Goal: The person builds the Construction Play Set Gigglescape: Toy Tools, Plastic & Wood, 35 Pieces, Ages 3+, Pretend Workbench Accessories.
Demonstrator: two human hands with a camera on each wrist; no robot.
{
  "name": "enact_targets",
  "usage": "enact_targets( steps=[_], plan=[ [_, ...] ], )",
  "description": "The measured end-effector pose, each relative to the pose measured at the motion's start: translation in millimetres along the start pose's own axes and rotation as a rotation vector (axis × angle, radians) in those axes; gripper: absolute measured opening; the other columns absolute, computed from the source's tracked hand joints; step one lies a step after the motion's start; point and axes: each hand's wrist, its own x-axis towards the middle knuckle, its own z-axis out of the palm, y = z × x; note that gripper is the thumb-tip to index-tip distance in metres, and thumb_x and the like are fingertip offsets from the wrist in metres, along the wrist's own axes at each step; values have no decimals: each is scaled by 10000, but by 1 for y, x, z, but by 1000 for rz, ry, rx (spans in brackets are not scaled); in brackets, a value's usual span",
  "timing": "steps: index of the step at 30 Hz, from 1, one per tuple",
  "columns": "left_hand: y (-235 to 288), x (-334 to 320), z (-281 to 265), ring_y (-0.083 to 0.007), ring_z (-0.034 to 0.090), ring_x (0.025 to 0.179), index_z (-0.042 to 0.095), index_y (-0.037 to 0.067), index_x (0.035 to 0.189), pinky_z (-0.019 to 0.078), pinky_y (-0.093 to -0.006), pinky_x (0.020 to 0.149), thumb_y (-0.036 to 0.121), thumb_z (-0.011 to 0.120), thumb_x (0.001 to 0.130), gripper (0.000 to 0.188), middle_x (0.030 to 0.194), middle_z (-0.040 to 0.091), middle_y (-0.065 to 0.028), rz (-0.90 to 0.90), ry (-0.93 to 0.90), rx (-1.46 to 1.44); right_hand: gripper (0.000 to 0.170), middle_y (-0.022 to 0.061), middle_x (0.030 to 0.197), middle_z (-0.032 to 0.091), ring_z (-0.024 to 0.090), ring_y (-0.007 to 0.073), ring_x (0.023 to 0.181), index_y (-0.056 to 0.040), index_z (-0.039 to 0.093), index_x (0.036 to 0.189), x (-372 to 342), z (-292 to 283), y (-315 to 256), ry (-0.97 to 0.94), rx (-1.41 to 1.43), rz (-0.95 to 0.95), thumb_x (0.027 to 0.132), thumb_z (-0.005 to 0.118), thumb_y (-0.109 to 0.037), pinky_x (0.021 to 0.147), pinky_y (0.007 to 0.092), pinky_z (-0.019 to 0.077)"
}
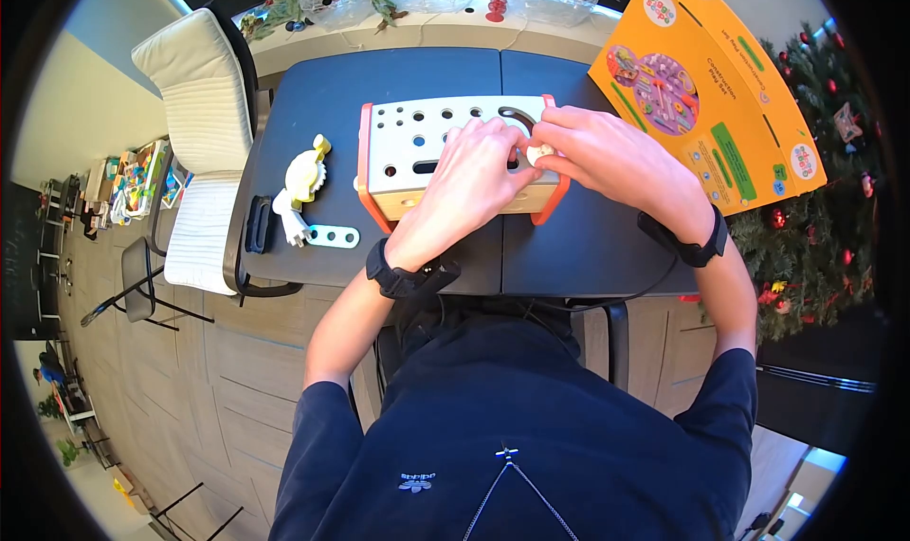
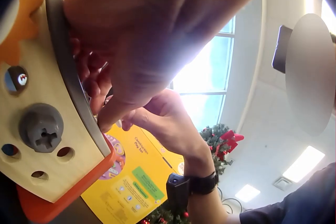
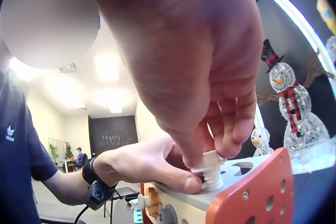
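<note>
A toy workbench point(image 1: 389, 143) with a pale perforated top and red-orange ends stands on the dark table. The right hand point(image 1: 616, 157) pinches a small whitish threaded piece point(image 3: 211, 171) between thumb and fingers, upright at the top near the red end panel point(image 3: 262, 192). Beside it, the left hand point(image 1: 469, 176) rests on the top, its thumb close against that piece in the right wrist view. A grey bolt head point(image 2: 41, 128) and an orange gear point(image 2: 23, 19) are on the bench's wooden side in the left wrist view.
Left of the bench lie a yellow-green toy point(image 1: 305, 176), a pale blue strip with holes point(image 1: 334, 237) and a black tray-like piece point(image 1: 259, 224). An orange-yellow box point(image 1: 711, 86) leans at the right, by a decorated tree point(image 1: 815, 228). A white-cushioned chair point(image 1: 194, 95) stands at the left.
</note>
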Motion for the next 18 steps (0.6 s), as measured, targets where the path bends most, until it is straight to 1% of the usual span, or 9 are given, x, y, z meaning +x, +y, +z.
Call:
enact_targets(
  steps=[2, 3, 5, 8, 11, 14, 17, 18],
  plan=[
    [0, 2, -1, -325, 614, 916, 729, 27, 1027, 461, -442, 881, 287, 821, 886, 310, 903, 665, -110, -23, -18, -24, 283, 178, 933, 682, 694, 396, 894, -8, 647, 1035, 2, 5, 4, 21, -39, -2, 1010, 688, -286, 747, 477, 550],
    [0, 2, 0, -326, 614, 912, 728, 27, 1022, 461, -442, 883, 288, 824, 882, 311, 906, 670, -113, -35, -28, -38, 317, 179, 881, 683, 697, 395, 856, -12, 653, 1019, 3, 7, 5, 6, -107, 33, 1018, 672, -328, 722, 472, 550],
    [-1, 4, 0, -325, 611, 915, 725, 25, 1015, 460, -441, 884, 299, 825, 882, 321, 923, 682, -118, 4, -14, -33, 395, 182, 779, 685, 704, 393, 782, -19, 667, 987, 9, 11, 4, -26, -242, 101, 1034, 641, -411, 671, 461, 549],
    [-1, 6, 2, -324, 605, 918, 719, 20, 1002, 456, -440, 890, 316, 821, 886, 334, 941, 694, -122, 23, -3, -20, 470, 175, 676, 672, 696, 393, 684, -32, 683, 947, 17, 15, 3, -124, -359, 208, 1042, 605, -486, 616, 454, 540],
    [0, 8, 1, -328, 597, 918, 712, 17, 992, 453, -442, 900, 322, 813, 892, 336, 927, 686, -119, -14, -33, -19, 385, 173, 811, 701, 716, 377, 786, -38, 667, 1021, 16, 3, -3, -230, -339, 272, 1038, 629, -421, 668, 450, 553],
    [6, 10, -10, -333, 588, 918, 706, 17, 990, 450, -443, 912, 312, 805, 896, 325, 898, 666, -113, -78, -126, -15, 306, 161, 975, 698, 716, 359, 884, -55, 636, 1111, 1, -4, -1, 36, -150, -31, 1031, 646, -350, 728, 448, 561],
    [1, 13, -14, -334, 582, 925, 705, 18, 1014, 454, -447, 921, 315, 807, 893, 337, 887, 651, -109, -92, -197, -27, 274, 149, 1097, 668, 701, 353, 940, -72, 605, 1174, -4, -1, 5, -12, -145, -112, 1022, 655, -295, 767, 449, 560],
    [-1, 13, -13, -334, 580, 929, 705, 18, 1026, 456, -448, 923, 319, 810, 891, 346, 887, 647, -108, -89, -213, -35, 270, 148, 1066, 675, 702, 350, 928, -70, 611, 1162, -4, 3, 7, 18, -119, -114, 1024, 653, -298, 760, 446, 561]
  ],
)
